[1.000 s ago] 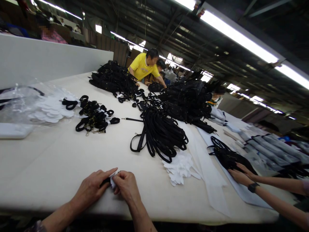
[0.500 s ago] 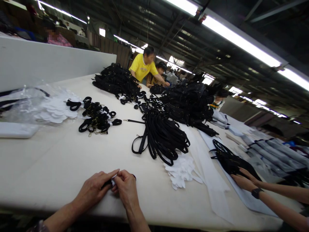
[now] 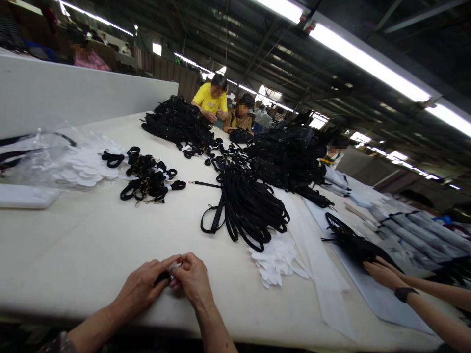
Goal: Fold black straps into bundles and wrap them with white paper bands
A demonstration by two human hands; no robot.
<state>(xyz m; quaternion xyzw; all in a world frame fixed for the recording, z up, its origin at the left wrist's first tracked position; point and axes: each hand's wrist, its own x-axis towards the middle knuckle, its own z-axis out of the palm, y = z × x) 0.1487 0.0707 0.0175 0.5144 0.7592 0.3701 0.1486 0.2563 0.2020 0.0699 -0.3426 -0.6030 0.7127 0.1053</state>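
left hand (image 3: 142, 282): pinching black strap (image 3: 162, 278) | right hand (image 3: 191, 279): pinching white slip (image 3: 172, 266) | near side, worktop (image 3: 81, 250) | far yellow shirt (image 3: 203, 95): lettering (image 3: 212, 104) illegible

Tube lights (image 3: 368, 62) slant beneath a dark ceiling (image 3: 287, 61) — bright windows (image 3: 157, 49), a pale partition (image 3: 84, 93).

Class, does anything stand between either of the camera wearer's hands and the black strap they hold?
Nothing visible separates the left hand from the black strap. The right hand pinches a white slip; whether that lies between hand and strap is hidden.
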